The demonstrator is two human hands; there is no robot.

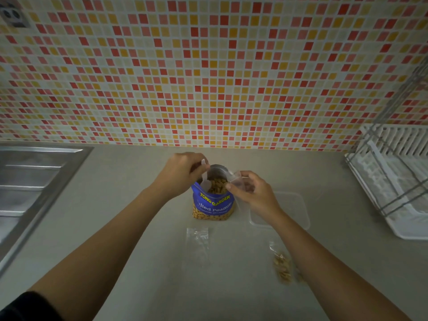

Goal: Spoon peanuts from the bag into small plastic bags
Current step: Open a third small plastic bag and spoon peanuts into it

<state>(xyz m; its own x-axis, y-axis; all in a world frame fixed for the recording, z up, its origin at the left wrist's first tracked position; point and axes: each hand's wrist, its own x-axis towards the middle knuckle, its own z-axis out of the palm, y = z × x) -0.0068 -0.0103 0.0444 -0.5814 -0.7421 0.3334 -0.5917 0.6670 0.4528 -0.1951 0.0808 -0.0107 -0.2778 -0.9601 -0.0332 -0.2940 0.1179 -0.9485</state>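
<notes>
A blue peanut bag (213, 206) stands open in the middle of the counter, full of peanuts. My left hand (181, 172) grips a white plastic spoon (203, 166) whose handle dips into the bag's mouth. My right hand (251, 189) pinches a small clear plastic bag (238, 179) held right beside the bag's opening. An empty small plastic bag (198, 242) lies flat in front of the peanut bag. Another small bag with peanuts inside (282, 267) lies on the counter under my right forearm.
A clear plastic container (294, 212) sits to the right of the peanut bag. A steel sink drainboard (34, 179) fills the left side. A white dish rack (393, 181) stands at the right. The tiled wall (208, 77) rises behind the counter.
</notes>
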